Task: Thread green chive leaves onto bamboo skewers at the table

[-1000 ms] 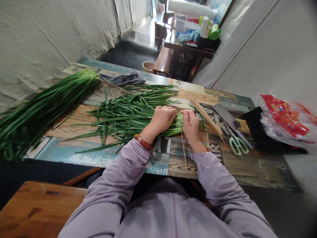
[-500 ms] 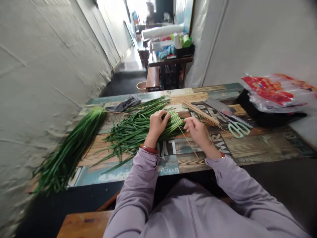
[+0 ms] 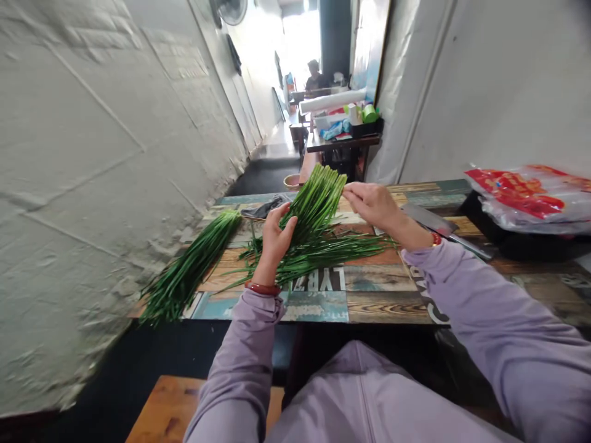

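A flat row of green chives (image 3: 318, 194) is raised off the table, pale cut ends upward and leaves hanging down. My right hand (image 3: 372, 206) pinches the row at its right edge; whatever thin piece lies between the fingertips is hidden. At the left side of the row is my left hand (image 3: 277, 237), thumb and fingers apart, against the leaves. Loose chives (image 3: 332, 252) lie beneath, across the patterned table (image 3: 378, 304). A larger bundle of chives (image 3: 194, 267) rests farther left, its leaves hanging over the front edge.
A cleaver (image 3: 427, 218) lies beyond my right forearm. At the right stands a black container (image 3: 508, 240) with a red and clear plastic bag (image 3: 526, 194) on it. A grey cloth (image 3: 272, 206) is at the back. Another person (image 3: 314, 80) sits far off.
The chive row has come up off the table and tilted, cut ends upward. My right hand has risen with it; my left hand has opened more. My right forearm now covers the scissors.
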### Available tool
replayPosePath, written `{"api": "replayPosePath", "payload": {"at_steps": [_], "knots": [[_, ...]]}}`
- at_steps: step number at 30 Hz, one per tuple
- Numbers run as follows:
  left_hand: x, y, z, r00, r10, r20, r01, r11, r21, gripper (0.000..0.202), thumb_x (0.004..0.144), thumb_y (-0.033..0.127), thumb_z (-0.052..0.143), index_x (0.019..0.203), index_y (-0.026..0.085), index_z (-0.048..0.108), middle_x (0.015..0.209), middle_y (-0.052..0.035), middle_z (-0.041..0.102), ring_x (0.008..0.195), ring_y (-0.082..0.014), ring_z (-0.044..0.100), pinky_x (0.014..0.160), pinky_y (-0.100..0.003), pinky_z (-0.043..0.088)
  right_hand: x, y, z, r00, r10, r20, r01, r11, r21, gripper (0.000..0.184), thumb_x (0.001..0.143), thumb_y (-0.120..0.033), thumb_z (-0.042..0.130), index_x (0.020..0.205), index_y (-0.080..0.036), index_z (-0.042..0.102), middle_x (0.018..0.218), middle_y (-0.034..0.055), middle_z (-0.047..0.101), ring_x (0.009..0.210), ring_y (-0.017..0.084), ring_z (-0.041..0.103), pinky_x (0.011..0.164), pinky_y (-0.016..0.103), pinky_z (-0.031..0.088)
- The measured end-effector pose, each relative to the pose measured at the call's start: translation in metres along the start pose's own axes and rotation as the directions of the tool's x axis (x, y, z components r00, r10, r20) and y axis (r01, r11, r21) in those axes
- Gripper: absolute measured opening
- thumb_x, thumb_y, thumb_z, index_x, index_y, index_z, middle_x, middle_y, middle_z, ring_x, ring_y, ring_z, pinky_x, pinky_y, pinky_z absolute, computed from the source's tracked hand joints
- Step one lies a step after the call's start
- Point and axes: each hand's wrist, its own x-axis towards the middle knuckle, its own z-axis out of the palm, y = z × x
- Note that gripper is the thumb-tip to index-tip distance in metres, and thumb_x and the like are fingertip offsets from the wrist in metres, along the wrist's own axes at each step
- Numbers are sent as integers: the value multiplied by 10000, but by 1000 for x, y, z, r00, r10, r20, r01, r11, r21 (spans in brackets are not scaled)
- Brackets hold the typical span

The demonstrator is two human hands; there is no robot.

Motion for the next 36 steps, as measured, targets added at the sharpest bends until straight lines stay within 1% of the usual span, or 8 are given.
{"api": "replayPosePath", "payload": {"at_steps": [4,8,12,16,24,28,31,36], "knots": [[14,13,-30,1000,14,-28,-13,1000,13,459,856,379,662,1280,213,602,1226,-105,654,1164,-234,612,1050,-417,461,29,-11,-33,984,-171,-57,160,972,-170,314,1010,-349,395,1025,-209,676,956,57,744,835,210,663,672,302,391],[42,44,-44,998,61,21,-60,998,-30,559,843,439,689,1348,246,548,1378,-117,575,1289,-247,530,1090,-415,431,41,-27,-49,966,-200,-165,194,980,-49,306,1006,-401,425,907,-246,670,750,4,693,736,184,635,680,303,418],[67,76,-44,981,132,139,-102,973,-206,636,797,488,736,1349,239,539,1368,-112,583,1322,-272,512,1076,-426,452,44,-44,-58,961,-156,-227,188,974,128,283,969,-420,504,828,-236,667,645,-7,625,704,175,616,707,315,448],[71,90,-31,939,77,336,68,915,-397,638,656,506,834,1159,159,650,1089,-85,710,1072,-270,655,917,-387,552,47,-51,-65,959,-114,-261,170,964,204,276,953,-377,524,764,-222,651,610,-10,592,727,166,627,705,305,461],[12,36,-7,796,-254,549,482,815,-321,343,612,377,837,811,137,693,726,-27,703,603,-148,614,575,-284,522,58,-8,-77,909,-5,-416,101,972,211,316,959,-433,505,743,-251,647,537,-16,556,675,177,619,695,321,504],[-5,-5,-9,837,-247,489,355,924,-141,264,596,358,813,751,178,698,642,-17,669,602,-184,609,593,-342,532,60,11,-88,860,49,-508,66,977,204,343,963,-477,489,766,-248,651,517,-24,546,636,174,613,660,319,502],[-6,-23,-12,873,-226,433,287,955,-79,381,527,293,845,867,183,715,809,-56,716,779,-239,659,748,-414,562,59,17,-95,848,54,-527,48,983,179,346,965,-479,489,762,-249,650,524,-22,557,624,167,611,646,309,495],[8,-12,-13,961,-160,227,168,986,-16,783,623,341,831,1331,153,554,1276,-171,604,1172,-297,608,1022,-480,480,54,16,-97,863,-1,-506,82,987,137,331,958,-483,505,786,-240,650,555,-13,574,702,184,638,670,310,493]]}}
